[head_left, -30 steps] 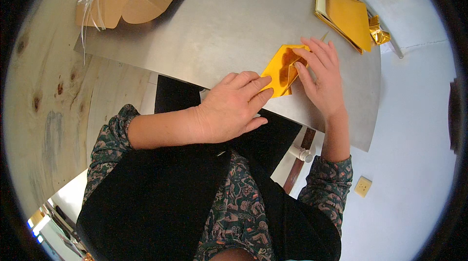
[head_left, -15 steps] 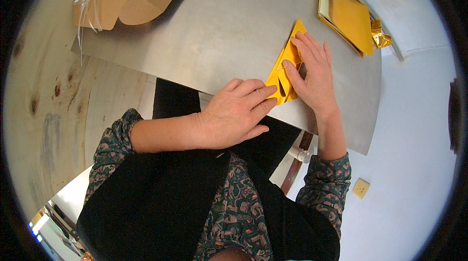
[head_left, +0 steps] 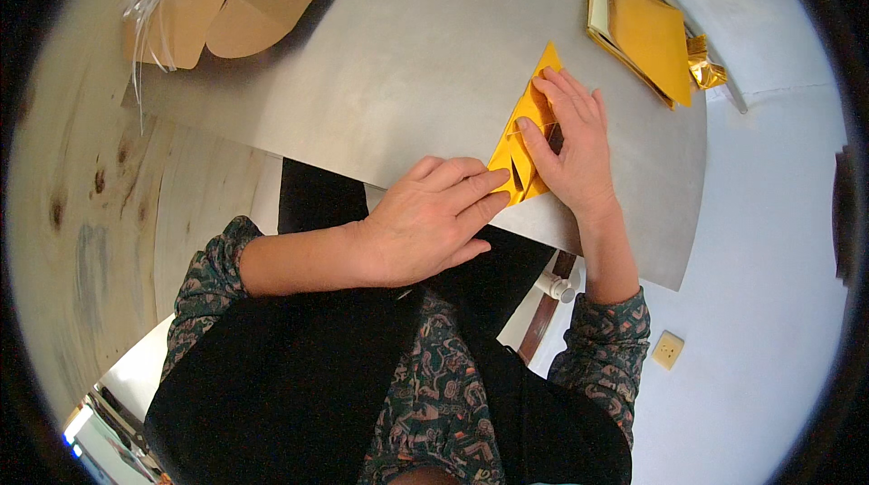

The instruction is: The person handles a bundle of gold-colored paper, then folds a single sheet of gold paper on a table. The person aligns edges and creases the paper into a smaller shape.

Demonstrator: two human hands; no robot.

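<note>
A shiny gold sheet of paper (head_left: 523, 123), folded into a long pointed shape, lies on the grey metal tabletop (head_left: 407, 59) close to its near edge. Its tip points away from me. My left hand (head_left: 430, 218) rests its index and middle fingertips on the paper's near left corner, with the thumb held apart. My right hand (head_left: 579, 145) lies over the paper's right side, fingers stretched toward the tip and thumb spread on the middle. Between the hands a fold stands slightly raised over a dark gap. Part of the paper is hidden under the right hand.
A stack of gold paper (head_left: 638, 28) lies at the far right, with a crumpled gold piece (head_left: 706, 64) beside it. At the far left sits an opened cardboard box (head_left: 262, 9) with white plastic strips (head_left: 154, 9). A white wall with a socket (head_left: 668, 350) is to the right.
The hands and paper have shifted slightly nearer and left in view, as has the box. The raised fold's dark gap looks a little narrower. Both hands keep nearly the same pose on the paper.
</note>
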